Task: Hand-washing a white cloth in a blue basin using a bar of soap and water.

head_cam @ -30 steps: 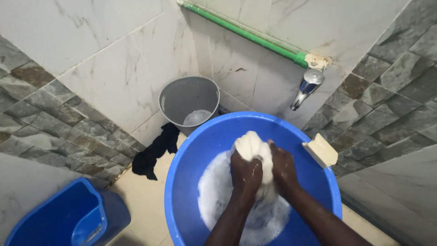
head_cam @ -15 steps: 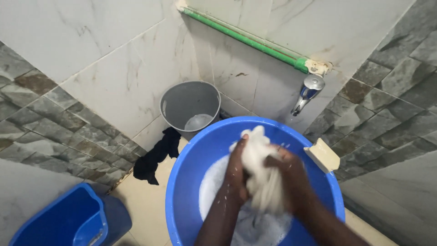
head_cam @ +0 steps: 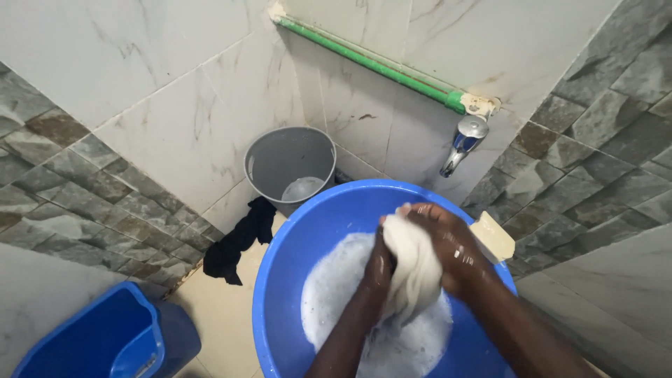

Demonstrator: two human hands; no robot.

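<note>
While both hands close around it, the wet white cloth garment [head_cam: 413,269] is being scrubbed over the suds, which I judge to be the washing step in hand. The left hand [head_cam: 380,269] grips the cloth's left side with its fingers curled tight on it; the right hand [head_cam: 451,252] wraps over the top and right side, fingers likewise shut on the fabric. The cloth is bunched into a thick roll whose long axis runs nearly upright in the view, its rounded end pointing away toward the wall and its tail trailing down into the white foamy water [head_cam: 336,294]. Rubbing further would call for a firm hold and opposed strokes. All this sits inside the large round blue plastic basin [head_cam: 280,280]. On its right rim rests a pale rectangular soap bar [head_cam: 495,236]. Beyond stand a grey plastic bucket [head_cam: 287,157] and a chrome wall tap [head_cam: 458,143].
</note>
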